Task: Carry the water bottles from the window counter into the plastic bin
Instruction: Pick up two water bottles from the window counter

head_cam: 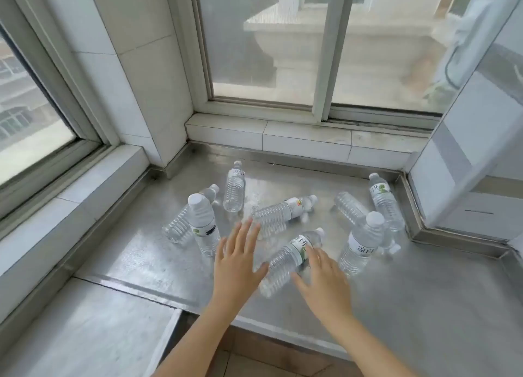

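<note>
Bottles of clear water, white-capped, lie scattered on the steel desk [396, 306]. Nearest bottle [285, 259] lies between the left hand [236, 266] and right hand [325, 281], fingers spread, gripping nothing. Beyond it, others lie or stand below the window [322, 51].

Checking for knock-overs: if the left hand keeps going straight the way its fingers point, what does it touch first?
Probably the lying bottle just past the left hand; its fingertips already seem close to that bottle's base, though depth is unclear.

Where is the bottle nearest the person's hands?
The nearest bottle lies on its side on the steel counter, between the left hand and right hand.
</note>
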The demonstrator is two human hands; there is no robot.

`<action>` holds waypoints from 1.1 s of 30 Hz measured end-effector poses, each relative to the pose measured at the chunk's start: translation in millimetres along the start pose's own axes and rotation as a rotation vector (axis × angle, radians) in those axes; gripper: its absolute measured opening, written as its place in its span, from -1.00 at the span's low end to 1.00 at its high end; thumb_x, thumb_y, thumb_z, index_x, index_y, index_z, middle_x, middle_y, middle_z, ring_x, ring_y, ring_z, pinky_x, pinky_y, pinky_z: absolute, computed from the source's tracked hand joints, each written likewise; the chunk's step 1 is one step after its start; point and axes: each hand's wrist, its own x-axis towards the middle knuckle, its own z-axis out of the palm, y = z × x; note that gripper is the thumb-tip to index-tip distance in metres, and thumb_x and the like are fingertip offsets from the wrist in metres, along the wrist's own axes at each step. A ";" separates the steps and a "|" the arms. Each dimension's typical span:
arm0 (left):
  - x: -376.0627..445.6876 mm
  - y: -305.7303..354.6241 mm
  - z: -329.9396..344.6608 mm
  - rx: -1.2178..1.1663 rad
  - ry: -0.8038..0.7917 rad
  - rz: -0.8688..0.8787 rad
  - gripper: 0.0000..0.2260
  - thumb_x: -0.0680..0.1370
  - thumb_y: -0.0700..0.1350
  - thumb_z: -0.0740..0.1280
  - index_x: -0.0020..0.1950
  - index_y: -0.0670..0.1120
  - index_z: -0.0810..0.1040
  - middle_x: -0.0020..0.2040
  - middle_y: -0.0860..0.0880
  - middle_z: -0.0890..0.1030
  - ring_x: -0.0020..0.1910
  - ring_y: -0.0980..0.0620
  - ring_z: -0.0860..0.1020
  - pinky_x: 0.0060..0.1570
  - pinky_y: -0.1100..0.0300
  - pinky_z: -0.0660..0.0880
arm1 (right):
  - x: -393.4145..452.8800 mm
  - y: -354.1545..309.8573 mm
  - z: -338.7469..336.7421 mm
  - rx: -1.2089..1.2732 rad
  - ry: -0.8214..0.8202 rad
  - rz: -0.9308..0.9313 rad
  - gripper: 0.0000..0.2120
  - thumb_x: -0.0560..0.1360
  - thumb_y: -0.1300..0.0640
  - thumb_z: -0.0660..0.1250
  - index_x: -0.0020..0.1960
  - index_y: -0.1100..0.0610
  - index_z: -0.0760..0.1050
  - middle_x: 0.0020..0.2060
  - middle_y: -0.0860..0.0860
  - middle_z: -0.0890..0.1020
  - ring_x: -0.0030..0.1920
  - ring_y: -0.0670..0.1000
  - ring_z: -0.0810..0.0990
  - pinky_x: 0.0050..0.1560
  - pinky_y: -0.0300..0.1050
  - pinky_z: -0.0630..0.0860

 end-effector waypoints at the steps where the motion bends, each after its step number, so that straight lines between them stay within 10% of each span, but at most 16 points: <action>1: 4.2 -2.2 4.2 -0.072 0.038 -0.123 -0.20 0.39 0.12 0.50 0.55 0.00 0.24 0.55 -0.07 0.34 0.49 -0.13 0.35 0.33 -0.16 0.40 | 9.6 2.3 10.4 0.130 -0.073 0.112 -0.34 0.48 -0.12 0.33 0.50 0.03 0.21 0.43 0.02 0.38 0.32 0.10 0.44 0.22 0.02 0.43; 9: 16.8 -52.3 28.6 -0.865 0.366 -0.997 -0.16 0.38 -0.31 0.57 0.50 -0.01 0.16 0.39 0.04 0.26 0.44 -0.03 0.32 0.26 0.07 0.38 | 74.9 1.1 60.0 0.734 -0.175 0.714 0.02 0.36 -0.01 0.50 0.57 0.09 -0.10 0.43 0.18 0.32 0.33 0.21 0.42 0.28 0.16 0.39; 18: 22.9 -94.2 48.0 -0.948 0.180 -1.046 -0.35 0.38 -0.20 0.60 0.37 0.05 0.38 0.32 0.02 0.55 0.34 -0.06 0.52 0.40 -0.10 0.38 | 102.4 -7.4 77.2 0.828 -0.146 0.732 0.11 0.22 0.10 0.60 0.55 -0.02 -0.03 0.35 0.16 0.30 0.19 0.17 0.51 0.21 0.16 0.48; 25: 37.5 -93.0 48.5 -0.965 0.215 -1.052 -0.40 0.33 -0.23 0.63 0.27 0.02 0.47 0.15 0.02 0.61 0.21 -0.06 0.57 0.30 -0.14 0.48 | 111.4 5.9 109.4 0.907 -0.169 0.798 0.18 -0.11 -0.18 0.57 0.41 -0.13 0.09 0.17 0.04 0.54 0.05 0.11 0.63 0.10 0.30 0.52; 33: 44.3 -52.5 39.1 -0.987 0.172 -1.099 -0.55 0.30 -0.17 0.65 0.06 0.13 0.58 -0.07 -0.04 0.65 -0.08 -0.04 0.63 -0.11 0.13 0.53 | 110.2 -0.9 60.5 1.152 -0.218 0.838 0.14 0.14 0.35 0.62 0.54 -0.02 0.08 0.11 0.01 0.55 -0.07 -0.06 0.62 0.14 0.10 0.56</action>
